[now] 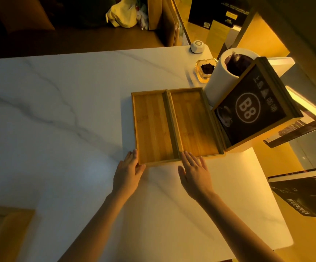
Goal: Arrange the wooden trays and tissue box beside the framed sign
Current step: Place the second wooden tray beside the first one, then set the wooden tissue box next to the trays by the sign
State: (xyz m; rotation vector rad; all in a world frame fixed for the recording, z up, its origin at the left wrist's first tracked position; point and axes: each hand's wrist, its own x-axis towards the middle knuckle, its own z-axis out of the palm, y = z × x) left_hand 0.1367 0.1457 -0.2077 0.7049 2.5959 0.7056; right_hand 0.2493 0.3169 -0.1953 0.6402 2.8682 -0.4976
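Two empty wooden trays lie side by side on the white marble table (58,114), long sides touching: the left tray (151,127) and the right tray (193,121). The right tray's far side rests against the framed sign (251,108), a black panel marked B8 in a wooden frame, standing tilted. Behind the sign stands a white cylindrical tissue box (223,76) with a dark opening on top. My left hand (129,171) lies flat with fingers at the near left corner of the left tray. My right hand (195,171) lies flat, fingertips at the near edge between the trays.
A glass ashtray (204,69) with dark contents and a small white puck device (197,46) sit at the table's far right. Books (304,193) lie beyond the table's right edge. A bench seat with a yellow bag (123,14) is behind the table.
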